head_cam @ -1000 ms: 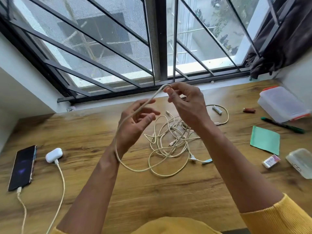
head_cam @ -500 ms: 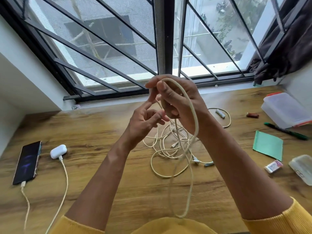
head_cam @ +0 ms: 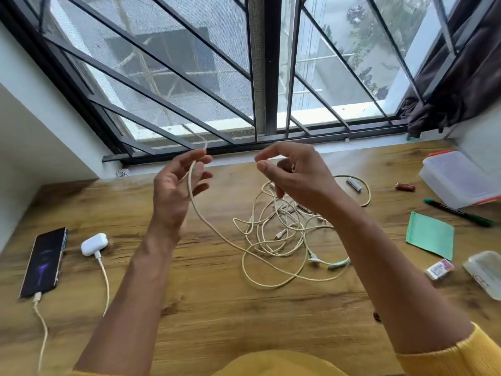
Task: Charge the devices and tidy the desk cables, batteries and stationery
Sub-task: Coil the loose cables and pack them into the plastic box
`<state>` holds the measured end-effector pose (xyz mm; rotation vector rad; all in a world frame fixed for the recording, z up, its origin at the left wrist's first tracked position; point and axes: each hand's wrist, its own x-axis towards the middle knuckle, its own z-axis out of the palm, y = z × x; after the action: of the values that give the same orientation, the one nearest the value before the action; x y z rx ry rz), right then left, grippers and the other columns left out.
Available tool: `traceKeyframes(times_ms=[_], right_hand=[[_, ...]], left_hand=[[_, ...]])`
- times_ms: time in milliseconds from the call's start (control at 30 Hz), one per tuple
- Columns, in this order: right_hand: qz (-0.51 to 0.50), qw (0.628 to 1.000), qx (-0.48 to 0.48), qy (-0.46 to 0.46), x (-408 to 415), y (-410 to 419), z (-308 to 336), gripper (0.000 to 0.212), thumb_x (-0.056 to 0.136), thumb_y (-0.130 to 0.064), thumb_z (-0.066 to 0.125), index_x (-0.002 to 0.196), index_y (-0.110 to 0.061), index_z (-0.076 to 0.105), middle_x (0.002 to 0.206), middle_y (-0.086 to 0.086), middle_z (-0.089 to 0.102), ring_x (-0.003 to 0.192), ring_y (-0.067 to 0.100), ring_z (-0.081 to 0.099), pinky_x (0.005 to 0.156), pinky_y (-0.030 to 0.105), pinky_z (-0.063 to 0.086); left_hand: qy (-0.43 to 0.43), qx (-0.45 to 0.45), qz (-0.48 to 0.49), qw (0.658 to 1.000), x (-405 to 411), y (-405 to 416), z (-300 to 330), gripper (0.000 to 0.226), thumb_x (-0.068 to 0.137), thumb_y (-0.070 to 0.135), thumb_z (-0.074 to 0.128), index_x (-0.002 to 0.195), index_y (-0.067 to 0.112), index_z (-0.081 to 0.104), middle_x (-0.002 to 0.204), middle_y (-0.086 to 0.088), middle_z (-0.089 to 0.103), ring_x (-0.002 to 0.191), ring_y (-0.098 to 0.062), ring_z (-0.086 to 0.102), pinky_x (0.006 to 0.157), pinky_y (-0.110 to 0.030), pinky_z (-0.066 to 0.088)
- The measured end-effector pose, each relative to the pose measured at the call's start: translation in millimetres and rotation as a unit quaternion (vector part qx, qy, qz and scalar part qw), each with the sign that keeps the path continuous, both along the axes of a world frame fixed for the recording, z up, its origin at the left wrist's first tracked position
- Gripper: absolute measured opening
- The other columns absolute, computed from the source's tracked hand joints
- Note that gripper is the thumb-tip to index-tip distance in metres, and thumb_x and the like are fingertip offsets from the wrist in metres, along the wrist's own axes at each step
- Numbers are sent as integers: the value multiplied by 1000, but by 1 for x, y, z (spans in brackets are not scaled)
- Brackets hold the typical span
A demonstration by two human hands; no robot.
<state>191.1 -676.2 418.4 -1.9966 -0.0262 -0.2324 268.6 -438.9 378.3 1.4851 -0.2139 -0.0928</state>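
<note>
My left hand (head_cam: pixel 176 191) is raised over the wooden desk (head_cam: pixel 217 308) and pinches the end of a cream braided cable (head_cam: pixel 204 219) at its fingertips. The cable crosses the palm and trails down into a tangle of cream cables (head_cam: pixel 276 234) lying mid-desk. My right hand (head_cam: pixel 295 177) hovers above the tangle with loosely curled fingers, holding nothing visible. At the left lie a dark phone (head_cam: pixel 44 261) and a white earbuds case (head_cam: pixel 93 244), each with a cable plugged in. Two batteries (head_cam: pixel 353 183) (head_cam: pixel 404 187) lie beyond the tangle.
At the right are a clear plastic box (head_cam: pixel 458 180) with an orange lid, a green pen (head_cam: pixel 458 213), a green paper pad (head_cam: pixel 429 234), a small eraser (head_cam: pixel 439 268) and a clear lid (head_cam: pixel 485 270). A barred window (head_cam: pixel 260 77) runs along the desk's far edge.
My hands have moved apart. The right hand has let go of the cable loop, which has dropped toward the desk. The left hand now holds the cable end alone.
</note>
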Motion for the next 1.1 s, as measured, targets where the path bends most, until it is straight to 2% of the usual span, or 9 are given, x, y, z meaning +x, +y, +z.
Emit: traceKeyframes(times_ms=[133,300,433,500,600,700,867,967,1100], right_hand=[[-67,995,-2,72,3,-9,-10,25,92,-30,78,115,-28,70,69,7,74,56,4,62,57,17,44],[18,986,140,92,4,-10,-12,55,72,-6,63,126,-13,66,94,16,79,80,23,61,71,33,47],[41,986,151,59,7,-3,-17,35,86,9,56,114,-3,75,94,13,80,78,18,59,65,21,43],[45,988,140,48,5,-1,-19,27,101,7,53,115,-2,74,97,12,80,81,16,64,68,23,46],[77,988,131,35,3,4,-15,26,111,-8,48,127,-7,69,104,15,79,86,27,71,72,38,49],[117,981,155,16,-1,14,-9,31,114,-17,43,138,-10,61,105,20,77,84,35,71,73,44,50],[143,915,377,13,-6,28,-4,42,116,-23,30,149,-2,45,105,24,72,87,30,66,80,39,51],[140,874,464,21,-6,27,-2,46,116,-26,29,152,-1,42,104,19,72,86,26,67,83,37,53],[124,884,450,29,-9,21,-3,43,116,-25,31,151,-2,41,113,21,72,102,34,72,98,43,55]], left_hand=[[51,88,18,995,3,38,-19,31,107,2,55,126,19,74,124,0,77,107,-29,71,89,-42,55],[109,208,82,969,3,50,-41,56,101,-12,49,137,27,68,150,-6,59,120,-23,66,99,-42,54],[100,231,79,965,-2,38,-47,58,98,-12,48,141,23,65,142,-2,63,89,7,53,74,-17,48],[82,242,51,965,-9,27,-44,50,100,-7,52,137,24,67,134,2,68,104,6,59,91,-15,52],[66,212,-44,974,-22,9,-37,38,103,-1,59,130,23,70,131,6,73,124,-7,66,113,-36,51],[86,127,-178,972,-44,-17,-26,44,99,8,69,142,16,60,135,-1,72,130,-16,66,109,-30,54],[93,23,-312,945,-73,-55,-24,47,105,16,60,147,1,45,144,-13,64,141,-27,56,122,-42,42],[54,30,-327,943,-76,-58,-31,40,111,21,48,133,-10,58,135,-25,66,135,-37,59,121,-49,42],[25,39,-265,963,-71,-53,-32,38,110,24,46,121,-5,68,107,-24,73,107,-29,68,111,-43,50]])
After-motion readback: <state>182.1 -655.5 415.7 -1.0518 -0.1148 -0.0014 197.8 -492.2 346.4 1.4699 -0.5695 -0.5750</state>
